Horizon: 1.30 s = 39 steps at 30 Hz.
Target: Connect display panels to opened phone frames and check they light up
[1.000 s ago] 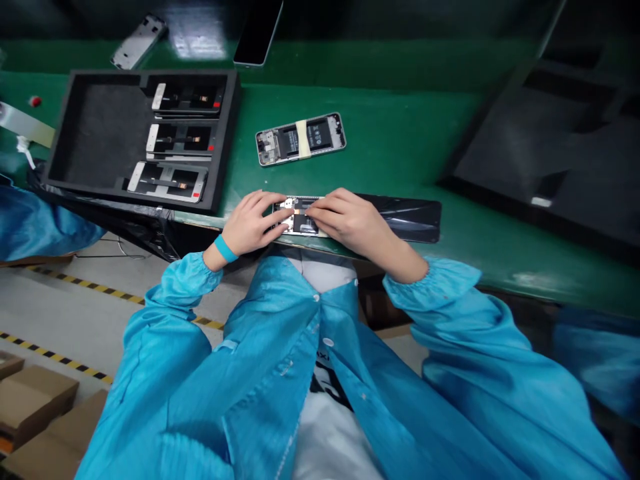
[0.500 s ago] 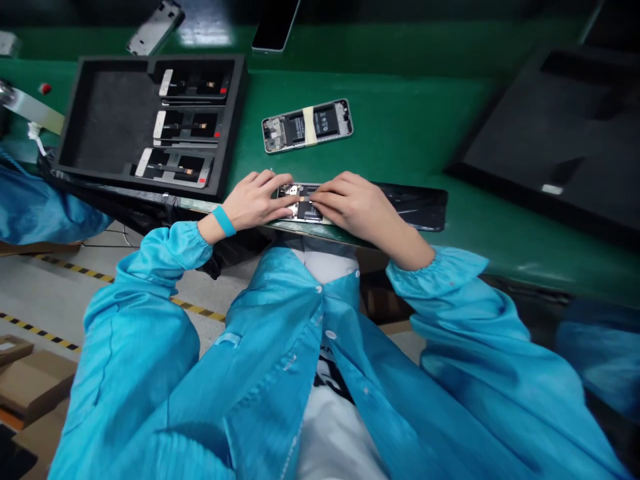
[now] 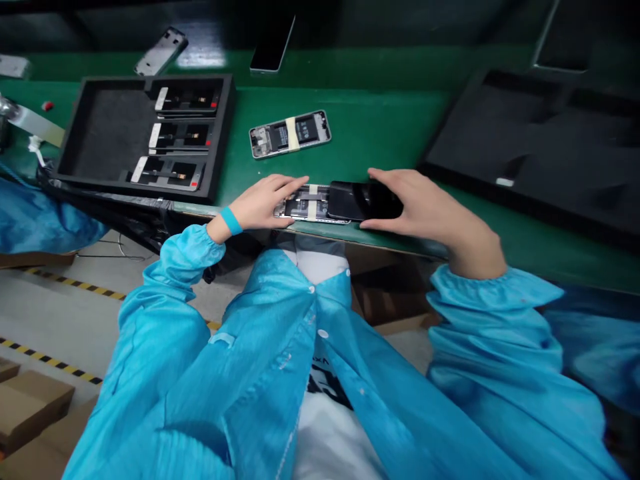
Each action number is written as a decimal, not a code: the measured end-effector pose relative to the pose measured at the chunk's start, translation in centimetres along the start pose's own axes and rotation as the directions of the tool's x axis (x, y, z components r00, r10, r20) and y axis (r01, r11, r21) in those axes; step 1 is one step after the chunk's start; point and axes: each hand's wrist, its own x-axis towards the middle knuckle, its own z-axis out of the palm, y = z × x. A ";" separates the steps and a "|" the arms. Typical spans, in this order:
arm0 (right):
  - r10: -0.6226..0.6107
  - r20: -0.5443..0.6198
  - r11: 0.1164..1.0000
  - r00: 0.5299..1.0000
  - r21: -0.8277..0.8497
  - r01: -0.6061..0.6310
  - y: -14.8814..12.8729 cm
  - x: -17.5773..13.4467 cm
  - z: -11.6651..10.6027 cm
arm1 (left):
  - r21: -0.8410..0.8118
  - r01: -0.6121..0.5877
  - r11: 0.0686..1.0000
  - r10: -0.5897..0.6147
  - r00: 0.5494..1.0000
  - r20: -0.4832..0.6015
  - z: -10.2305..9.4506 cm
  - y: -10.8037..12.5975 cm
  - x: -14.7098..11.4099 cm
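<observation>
At the bench's front edge lies an opened phone body (image 3: 299, 207), its battery crossed by a pale tape strip. My left hand (image 3: 263, 202) grips the left end of this body between thumb and fingers. A black phone screen (image 3: 350, 200) overlaps the body's right end. My right hand (image 3: 415, 200) holds the screen by its long edges, thumb on the near side and fingers on the far side. Behind them rests another opened phone body (image 3: 305, 135), also taped across the middle, with neither hand touching it.
A black foam tray (image 3: 225, 133) on the left holds several screen parts along its right side. A large dark tray (image 3: 505, 153) lies on the right of the green bench (image 3: 380, 127). At the back are a phone (image 3: 273, 47) and a pale phone shell (image 3: 161, 52).
My right hand has left the phone body's middle, moved right and taken hold of the black screen. The screen now overlaps the body's right end. My left hand stays on the left end.
</observation>
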 end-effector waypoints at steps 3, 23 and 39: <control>0.024 0.009 0.999 1.000 0.024 -0.024 0.1 -0.8 -0.1 | 0.020 0.030 0.999 -0.030 0.999 -0.013 -0.2 0.6 0.4; 0.058 -0.136 0.995 0.989 0.085 -0.046 -0.5 -0.7 1.7 | -0.112 0.136 0.984 -0.143 0.988 -0.062 2.0 0.6 0.2; 0.017 -0.138 0.999 0.990 0.044 -0.011 -0.7 -1.3 1.9 | 0.068 0.148 0.987 -0.138 0.981 -0.137 -0.2 1.4 -4.5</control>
